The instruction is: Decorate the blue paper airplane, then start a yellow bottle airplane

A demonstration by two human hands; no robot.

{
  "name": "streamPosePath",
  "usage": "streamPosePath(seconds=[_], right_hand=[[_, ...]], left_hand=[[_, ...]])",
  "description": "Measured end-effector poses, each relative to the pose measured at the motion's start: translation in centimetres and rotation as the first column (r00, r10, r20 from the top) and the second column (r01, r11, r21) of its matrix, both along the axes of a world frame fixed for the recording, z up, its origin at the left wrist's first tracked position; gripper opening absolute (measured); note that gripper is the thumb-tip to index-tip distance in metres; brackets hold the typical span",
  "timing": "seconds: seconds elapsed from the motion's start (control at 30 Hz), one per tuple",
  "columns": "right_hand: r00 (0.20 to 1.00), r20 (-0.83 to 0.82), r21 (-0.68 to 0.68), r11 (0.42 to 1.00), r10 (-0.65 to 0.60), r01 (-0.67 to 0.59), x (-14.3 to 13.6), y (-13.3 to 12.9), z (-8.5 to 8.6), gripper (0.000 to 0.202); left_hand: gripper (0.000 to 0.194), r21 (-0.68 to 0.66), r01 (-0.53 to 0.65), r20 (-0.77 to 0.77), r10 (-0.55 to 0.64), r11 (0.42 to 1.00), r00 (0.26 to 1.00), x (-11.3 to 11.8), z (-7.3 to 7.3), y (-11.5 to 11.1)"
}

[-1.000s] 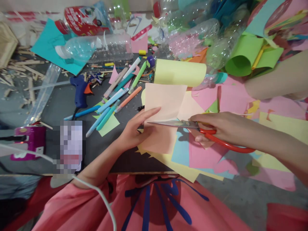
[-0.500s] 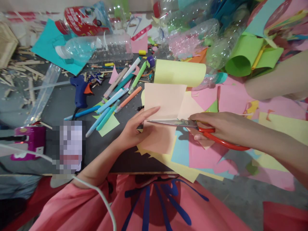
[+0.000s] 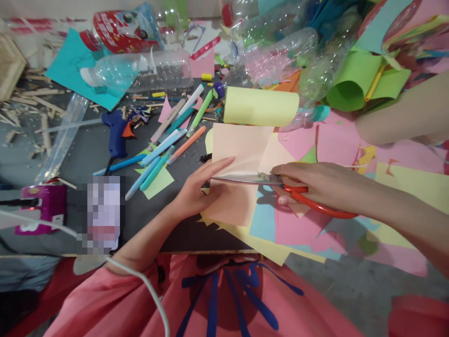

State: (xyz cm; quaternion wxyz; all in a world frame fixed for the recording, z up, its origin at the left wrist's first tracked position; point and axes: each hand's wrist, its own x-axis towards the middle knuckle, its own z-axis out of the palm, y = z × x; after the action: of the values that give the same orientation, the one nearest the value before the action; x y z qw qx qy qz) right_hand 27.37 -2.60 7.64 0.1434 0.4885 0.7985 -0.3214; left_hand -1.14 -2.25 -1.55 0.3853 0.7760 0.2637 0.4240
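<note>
My left hand grips the left edge of a peach sheet of paper, thumb and fingers on either side of the cut. Red-handled scissors are in my right hand, fingers wrapped around the handles. Their blades lie nearly closed across the sheet from right to left, and the tips reach close to my left hand. The lower part of the paper hangs below the blades. Just behind the sheet lies a yellow paper-wrapped bottle.
Felt-tip pens and a blue glue gun lie to the left. Clear plastic bottles are along the back. Pink paper and other coloured sheets spread to the right, where another person's arm rests. A phone is near the front edge.
The scissors and my right hand have shifted slightly left, the blades further across the sheet. The upper part of the sheet has moved a little right. My left hand stays nearly in place.
</note>
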Motion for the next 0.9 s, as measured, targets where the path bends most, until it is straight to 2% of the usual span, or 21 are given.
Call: streamPosePath(seconds=[0.4,0.53,0.7,0.9], right_hand=[[0.997,-0.083,0.019,1.000,0.001,0.000,0.3,0.1,-0.6,0.033],[0.996,-0.092,0.020,1.000,0.003,-0.001,0.2,0.1,-0.7,0.032],[0.994,-0.107,0.055,0.999,0.002,0.004,0.9,-0.1,-1.3,0.028],[0.997,-0.075,0.126,0.992,-0.011,0.020,2.4,-1.4,-1.8,0.014]], left_hand=[[0.062,-0.065,-0.014,-0.005,0.014,0.998,1.000,-0.2,0.1,-0.2],[0.061,-0.062,-0.022,-0.050,0.019,0.998,0.999,-0.2,0.1,-0.1],[0.059,-0.061,-0.026,-0.099,0.020,0.998,0.995,-0.3,0.3,0.1],[0.054,-0.073,-0.089,-0.102,0.081,0.993,0.991,-0.8,0.4,0.5]])
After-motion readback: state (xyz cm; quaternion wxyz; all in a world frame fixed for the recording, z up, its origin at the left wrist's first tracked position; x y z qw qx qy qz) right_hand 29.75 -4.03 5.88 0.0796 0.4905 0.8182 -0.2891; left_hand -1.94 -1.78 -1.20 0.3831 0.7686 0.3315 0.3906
